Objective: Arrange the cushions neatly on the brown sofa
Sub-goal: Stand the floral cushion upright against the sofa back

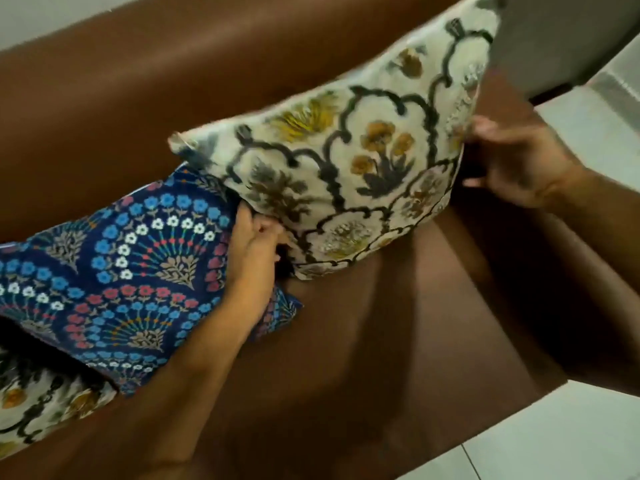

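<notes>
A cream cushion point(349, 157) with dark scalloped lines and yellow flowers is held up above the seat of the brown sofa point(381, 341), tilted, near the backrest. My left hand point(254, 247) grips its lower left corner. My right hand point(516, 161) holds its right edge, fingers curled around it. A blue cushion point(131, 271) with rings of blue, white and red flowers leans against the backrest to the left, touching the cream one. A second cream patterned cushion point(38, 407) lies at the far lower left, partly under the blue one.
The sofa's right armrest point(554, 271) runs below my right arm. White floor tiles point(571, 438) show at the lower right. A pale wall point(571, 36) stands behind the sofa's right end.
</notes>
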